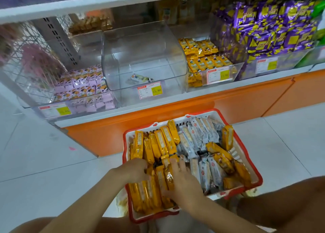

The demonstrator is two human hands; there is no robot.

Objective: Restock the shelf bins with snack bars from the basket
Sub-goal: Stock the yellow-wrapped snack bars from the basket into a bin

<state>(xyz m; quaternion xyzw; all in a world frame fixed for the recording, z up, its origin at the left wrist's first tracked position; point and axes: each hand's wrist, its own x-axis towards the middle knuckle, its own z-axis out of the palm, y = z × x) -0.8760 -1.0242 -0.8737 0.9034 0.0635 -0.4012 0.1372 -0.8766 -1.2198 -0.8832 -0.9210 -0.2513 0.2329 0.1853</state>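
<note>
A red-and-white basket (249,162) sits on the floor in front of the shelf, full of yellow snack bars (158,143) on its left side and white snack bars (198,134) on its right. My left hand (135,169) reaches in from the left with curled fingers on the yellow bars. My right hand (182,180) lies over the same yellow bars, fingers spread, thumb pressed to a bar's side. Above the basket stands a clear shelf bin (144,56), holding just one small pack (140,78).
Left of the clear bin is a bin of pink-and-yellow packs (84,84); right of it a bin of yellow packs (205,56), then purple packs (274,30). An orange shelf base (175,113) runs behind the basket. White tiled floor (44,153) surrounds it. My knees frame the bottom edge.
</note>
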